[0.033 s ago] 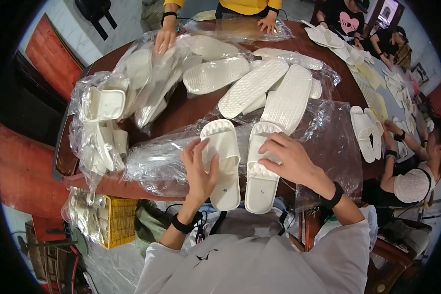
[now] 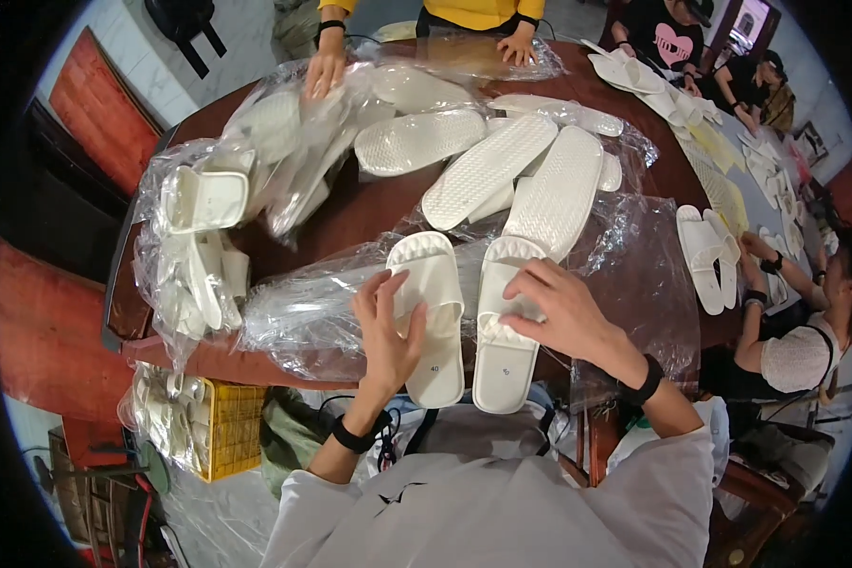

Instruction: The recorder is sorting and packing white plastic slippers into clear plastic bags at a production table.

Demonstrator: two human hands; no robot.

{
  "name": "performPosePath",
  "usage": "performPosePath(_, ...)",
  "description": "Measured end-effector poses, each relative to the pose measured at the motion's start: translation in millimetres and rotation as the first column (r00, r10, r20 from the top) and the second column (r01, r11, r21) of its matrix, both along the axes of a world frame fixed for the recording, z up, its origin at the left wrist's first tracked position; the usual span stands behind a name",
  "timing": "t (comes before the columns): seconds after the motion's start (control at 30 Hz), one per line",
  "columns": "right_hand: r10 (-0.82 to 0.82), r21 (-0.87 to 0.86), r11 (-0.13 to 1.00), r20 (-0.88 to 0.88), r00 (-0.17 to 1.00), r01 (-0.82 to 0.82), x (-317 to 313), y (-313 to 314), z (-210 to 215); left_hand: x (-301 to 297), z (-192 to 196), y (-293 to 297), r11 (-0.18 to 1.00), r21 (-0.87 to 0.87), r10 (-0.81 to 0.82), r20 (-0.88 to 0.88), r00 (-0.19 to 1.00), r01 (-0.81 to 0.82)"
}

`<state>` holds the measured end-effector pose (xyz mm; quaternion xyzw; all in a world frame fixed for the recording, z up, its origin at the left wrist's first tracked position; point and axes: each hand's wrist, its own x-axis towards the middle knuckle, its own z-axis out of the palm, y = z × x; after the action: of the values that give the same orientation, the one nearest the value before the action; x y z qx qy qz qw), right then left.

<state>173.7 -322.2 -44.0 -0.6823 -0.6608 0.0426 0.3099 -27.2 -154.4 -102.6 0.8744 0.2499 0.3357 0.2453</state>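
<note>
At the near edge of a round wooden desk (image 2: pixel 369 213), we press 2 white slide sandals side by side on a sheet of clear plastic wrap (image 2: pixel 312 317). Our left hand (image 2: pixel 386 327) lies flat along the left sandal (image 2: pixel 434 312), its grip open, fingers spread, clasping nothing. Our right hand (image 2: pixel 560 308) rests across the strap of the right sandal (image 2: pixel 504 327), its grip also open, fingers curled loosely over the top rather than closed around it. Both sandals point toward 12 o'clock, heels hanging toward us at 6 o'clock, the pair touching or nearly so.

At 12 o'clock from the pair, 2 long soles (image 2: pixel 530 175) lie face down, ribbed undersides showing. At 9 o'clock, a heap of bagged sandals (image 2: pixel 204 241) crowds the desk's rim. At 7 o'clock, below the desk, sits a yellow crate (image 2: pixel 227 426).

At 12 o'clock across the desk, a person in yellow sleeves sets one hand (image 2: pixel 324 71) on the plastic-covered pile. At 3 o'clock, another pair of sandals (image 2: pixel 708 251) lies near a seated co-worker's hands (image 2: pixel 753 248).
</note>
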Motion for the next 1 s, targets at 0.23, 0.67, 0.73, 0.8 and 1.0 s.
performPosePath(0.23,-0.115,-0.04,0.992,0.119,0.986,0.12,-19,-19,-9,6,3,7,0.993,0.044,-0.096,-0.18,0.979,0.106)
performPosePath(0.67,-0.172,0.079,0.984,0.235,0.957,0.158,-20,-23,-39,25,4,-9,0.992,-0.076,-0.107,-0.165,0.98,0.096)
performPosePath(0.73,-0.23,0.086,0.972,0.18,0.957,0.217,-26,-29,-31,27,5,-13,0.994,-0.081,-0.084,-0.149,0.985,0.073)
performPosePath(0.8,-0.23,-0.026,0.972,0.103,0.968,0.234,-38,-43,-34,26,5,-15,0.995,-0.085,-0.06,-0.129,0.99,0.05)
performPosePath(1.0,-0.305,-0.158,0.947,-0.16,0.939,0.281,-70,-36,-49,27,2,-20,0.994,-0.098,-0.053,-0.079,0.995,0.045)
